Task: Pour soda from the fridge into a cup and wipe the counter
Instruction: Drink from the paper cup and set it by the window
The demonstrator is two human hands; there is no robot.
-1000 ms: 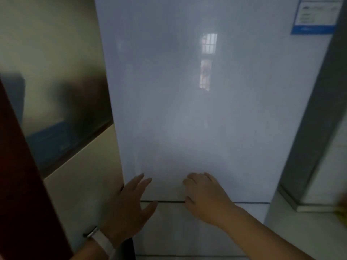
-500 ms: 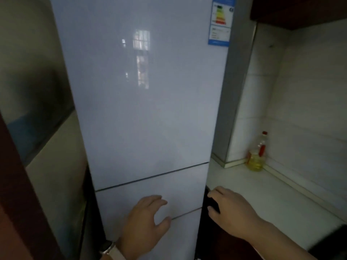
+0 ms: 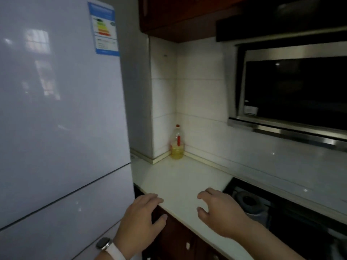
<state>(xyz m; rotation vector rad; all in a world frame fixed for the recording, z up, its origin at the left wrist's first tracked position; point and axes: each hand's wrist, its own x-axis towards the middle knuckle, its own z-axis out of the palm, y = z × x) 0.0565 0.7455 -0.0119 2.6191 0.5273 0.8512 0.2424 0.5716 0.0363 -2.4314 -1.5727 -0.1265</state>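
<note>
A tall white fridge (image 3: 60, 119) with its doors closed fills the left of the head view, an energy label (image 3: 103, 29) near its top. To its right runs a white counter (image 3: 180, 177). My left hand (image 3: 140, 220), a watch on its wrist, hovers at the counter's front corner beside the fridge, fingers apart and holding nothing. My right hand (image 3: 219, 211) hovers over the counter's front edge, fingers spread and empty. No soda or cup is in view.
A clear bottle of yellow oil (image 3: 177, 145) with a red cap stands in the back corner of the counter. A black stove with a burner (image 3: 249, 201) lies to the right, a range hood (image 3: 293, 94) above it. Dark wooden cabinets (image 3: 180, 239) sit below the counter.
The view has swung right from the fridge front to the counter. Both hands moved off the fridge door and now hover at the counter's front edge.
</note>
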